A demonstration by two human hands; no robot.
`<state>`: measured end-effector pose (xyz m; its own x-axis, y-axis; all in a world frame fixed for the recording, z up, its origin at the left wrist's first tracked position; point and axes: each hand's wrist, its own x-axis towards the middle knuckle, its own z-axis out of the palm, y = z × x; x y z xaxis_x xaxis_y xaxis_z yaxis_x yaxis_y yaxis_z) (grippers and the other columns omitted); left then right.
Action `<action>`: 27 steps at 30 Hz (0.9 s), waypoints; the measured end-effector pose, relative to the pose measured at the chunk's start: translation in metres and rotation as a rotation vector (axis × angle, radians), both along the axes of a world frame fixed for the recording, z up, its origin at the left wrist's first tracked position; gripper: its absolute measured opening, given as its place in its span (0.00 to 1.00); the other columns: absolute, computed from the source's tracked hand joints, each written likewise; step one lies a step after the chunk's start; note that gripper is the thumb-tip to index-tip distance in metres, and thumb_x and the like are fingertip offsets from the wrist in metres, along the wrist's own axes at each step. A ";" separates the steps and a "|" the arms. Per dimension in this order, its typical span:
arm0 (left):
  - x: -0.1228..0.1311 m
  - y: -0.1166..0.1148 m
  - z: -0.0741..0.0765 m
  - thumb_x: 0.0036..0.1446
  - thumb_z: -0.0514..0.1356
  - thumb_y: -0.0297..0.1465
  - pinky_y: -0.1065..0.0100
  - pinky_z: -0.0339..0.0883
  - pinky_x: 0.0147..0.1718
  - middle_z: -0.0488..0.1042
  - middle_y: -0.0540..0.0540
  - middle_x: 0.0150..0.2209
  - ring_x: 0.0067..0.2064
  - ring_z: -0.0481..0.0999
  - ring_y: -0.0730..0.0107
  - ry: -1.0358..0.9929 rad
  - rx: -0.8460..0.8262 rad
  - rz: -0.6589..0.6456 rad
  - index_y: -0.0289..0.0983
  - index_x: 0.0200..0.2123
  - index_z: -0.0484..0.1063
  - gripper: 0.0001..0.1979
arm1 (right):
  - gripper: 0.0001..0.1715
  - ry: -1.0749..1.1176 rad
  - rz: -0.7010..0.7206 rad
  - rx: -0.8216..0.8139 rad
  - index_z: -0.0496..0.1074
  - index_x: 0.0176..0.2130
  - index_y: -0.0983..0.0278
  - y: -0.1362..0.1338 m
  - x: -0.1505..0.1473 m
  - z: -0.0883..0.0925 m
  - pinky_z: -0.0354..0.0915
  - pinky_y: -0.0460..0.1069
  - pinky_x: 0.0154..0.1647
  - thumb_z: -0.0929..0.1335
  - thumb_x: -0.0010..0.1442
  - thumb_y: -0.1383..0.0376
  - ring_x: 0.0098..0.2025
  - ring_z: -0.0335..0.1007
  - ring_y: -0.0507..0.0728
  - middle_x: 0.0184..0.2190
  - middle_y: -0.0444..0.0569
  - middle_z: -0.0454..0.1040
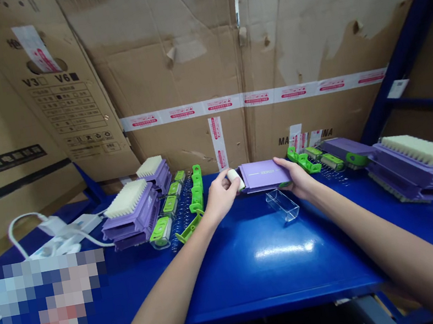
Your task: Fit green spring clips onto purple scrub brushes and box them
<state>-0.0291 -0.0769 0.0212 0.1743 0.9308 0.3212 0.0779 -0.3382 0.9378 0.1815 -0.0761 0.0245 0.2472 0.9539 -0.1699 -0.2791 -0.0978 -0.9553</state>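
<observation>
My right hand [292, 176] grips the right end of a purple plastic case [262, 172], its flat printed face towards me. At the case's open left end, my left hand [223, 190] pinches a small cream-coloured block [237, 178] between thumb and fingers. Whether the block touches the inside of the case I cannot tell. Just below the case, a clear plastic box [283, 206] lies on the blue table [257, 277]. A green part shows at the case's lower right, partly hidden by my right hand.
Purple cases with cream ridged pads [126, 199] stand at the left, others with a similar pad [424, 149] at the right. Green clips [196, 188], green pieces in clear boxes [160, 230] and springs [179, 213] lie between. A power strip [65, 233] sits far left; cardboard [171, 75] walls the back.
</observation>
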 end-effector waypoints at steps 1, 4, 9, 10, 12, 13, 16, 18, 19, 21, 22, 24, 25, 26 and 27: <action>-0.001 -0.001 0.000 0.47 0.66 0.37 0.67 0.72 0.32 0.75 0.47 0.33 0.32 0.75 0.67 0.075 0.072 0.013 0.35 0.51 0.66 0.28 | 0.16 0.001 0.001 0.002 0.71 0.37 0.60 -0.001 0.000 0.001 0.67 0.49 0.30 0.69 0.51 0.54 0.32 0.68 0.55 0.32 0.46 0.75; -0.005 -0.003 -0.001 0.35 0.72 0.37 0.67 0.69 0.35 0.75 0.47 0.36 0.34 0.75 0.66 0.268 0.248 0.041 0.39 0.51 0.65 0.37 | 0.16 -0.002 0.014 0.004 0.71 0.38 0.60 -0.002 0.000 0.001 0.67 0.50 0.31 0.69 0.51 0.54 0.33 0.69 0.55 0.32 0.46 0.75; -0.008 -0.004 0.000 0.38 0.71 0.37 0.66 0.67 0.36 0.75 0.48 0.35 0.34 0.73 0.66 0.375 0.373 0.080 0.38 0.46 0.68 0.30 | 0.17 -0.006 0.047 0.006 0.72 0.39 0.60 -0.001 0.003 0.001 0.67 0.50 0.31 0.69 0.51 0.54 0.33 0.70 0.56 0.32 0.46 0.76; -0.008 -0.005 0.001 0.39 0.71 0.37 0.66 0.67 0.36 0.75 0.48 0.35 0.34 0.73 0.66 0.383 0.393 0.072 0.38 0.45 0.69 0.28 | 0.16 -0.003 0.050 0.006 0.72 0.38 0.60 -0.001 0.003 0.001 0.67 0.50 0.31 0.69 0.51 0.54 0.33 0.70 0.56 0.32 0.46 0.76; -0.008 -0.005 0.002 0.40 0.70 0.36 0.66 0.67 0.37 0.75 0.47 0.37 0.35 0.74 0.65 0.386 0.430 0.040 0.38 0.45 0.69 0.27 | 0.15 0.001 0.047 0.005 0.72 0.37 0.59 0.000 0.004 0.001 0.68 0.50 0.31 0.69 0.51 0.55 0.32 0.70 0.56 0.31 0.46 0.76; -0.008 -0.005 0.002 0.41 0.70 0.35 0.66 0.68 0.38 0.75 0.46 0.38 0.36 0.74 0.65 0.387 0.442 0.021 0.39 0.45 0.69 0.26 | 0.14 0.000 0.041 0.002 0.72 0.36 0.59 0.001 0.005 0.001 0.68 0.50 0.31 0.69 0.51 0.55 0.32 0.70 0.55 0.31 0.46 0.76; -0.008 -0.005 -0.001 0.42 0.69 0.35 0.64 0.68 0.41 0.76 0.45 0.39 0.38 0.75 0.62 0.418 0.446 -0.015 0.39 0.46 0.69 0.26 | 0.14 -0.006 0.021 -0.005 0.72 0.35 0.60 0.002 0.005 -0.001 0.67 0.49 0.30 0.70 0.51 0.55 0.31 0.70 0.55 0.30 0.46 0.76; -0.009 -0.003 -0.003 0.43 0.69 0.35 0.61 0.68 0.44 0.76 0.43 0.42 0.42 0.76 0.58 0.450 0.429 -0.010 0.39 0.50 0.68 0.30 | 0.14 -0.012 0.014 0.014 0.72 0.35 0.60 0.002 0.004 -0.002 0.67 0.49 0.30 0.70 0.50 0.55 0.31 0.69 0.55 0.30 0.45 0.75; -0.009 -0.002 -0.004 0.43 0.69 0.36 0.59 0.67 0.46 0.75 0.41 0.45 0.44 0.76 0.55 0.454 0.420 0.003 0.39 0.53 0.66 0.32 | 0.15 -0.013 0.015 0.034 0.72 0.36 0.60 0.002 0.004 -0.003 0.67 0.49 0.29 0.70 0.50 0.55 0.30 0.69 0.54 0.29 0.45 0.75; -0.009 -0.001 -0.006 0.42 0.69 0.36 0.56 0.65 0.51 0.73 0.38 0.51 0.49 0.74 0.52 0.425 0.400 0.029 0.38 0.58 0.62 0.38 | 0.15 -0.012 0.019 0.091 0.71 0.35 0.60 0.002 0.003 -0.003 0.66 0.48 0.28 0.70 0.50 0.54 0.29 0.68 0.54 0.28 0.44 0.74; -0.008 -0.001 -0.006 0.42 0.70 0.36 0.55 0.64 0.52 0.71 0.38 0.53 0.51 0.73 0.52 0.393 0.385 0.031 0.39 0.59 0.61 0.40 | 0.16 -0.014 0.016 0.126 0.71 0.35 0.60 0.002 0.003 -0.003 0.65 0.47 0.27 0.71 0.49 0.53 0.29 0.67 0.54 0.28 0.44 0.73; -0.006 -0.002 -0.007 0.43 0.70 0.37 0.55 0.63 0.54 0.70 0.38 0.54 0.52 0.73 0.53 0.313 0.343 0.010 0.40 0.61 0.58 0.42 | 0.18 -0.027 -0.009 0.207 0.70 0.34 0.61 0.001 0.002 -0.003 0.64 0.47 0.26 0.72 0.46 0.52 0.27 0.65 0.53 0.26 0.43 0.71; -0.004 -0.003 -0.007 0.43 0.69 0.38 0.55 0.64 0.53 0.71 0.38 0.54 0.52 0.73 0.54 0.277 0.324 0.003 0.40 0.61 0.58 0.42 | 0.19 -0.036 -0.029 0.252 0.69 0.33 0.61 0.001 0.002 -0.003 0.63 0.47 0.25 0.73 0.45 0.52 0.27 0.65 0.53 0.25 0.42 0.70; -0.004 -0.003 -0.007 0.43 0.69 0.38 0.55 0.64 0.53 0.71 0.38 0.53 0.51 0.73 0.54 0.251 0.313 0.004 0.40 0.61 0.57 0.42 | 0.20 -0.041 -0.048 0.295 0.69 0.32 0.61 0.001 0.001 -0.003 0.63 0.47 0.25 0.73 0.44 0.52 0.27 0.64 0.52 0.25 0.42 0.69; -0.003 -0.004 -0.007 0.43 0.69 0.39 0.55 0.65 0.53 0.71 0.39 0.53 0.51 0.73 0.54 0.241 0.318 0.010 0.41 0.61 0.56 0.43 | 0.21 -0.038 -0.063 0.330 0.68 0.31 0.61 0.001 0.000 -0.003 0.63 0.47 0.26 0.74 0.43 0.51 0.27 0.64 0.52 0.25 0.42 0.69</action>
<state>-0.0325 -0.0805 0.0145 0.2710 0.7936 0.5448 0.2878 -0.6069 0.7408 0.1818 -0.0747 0.0216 0.3072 0.9387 0.1564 -0.2380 0.2349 -0.9424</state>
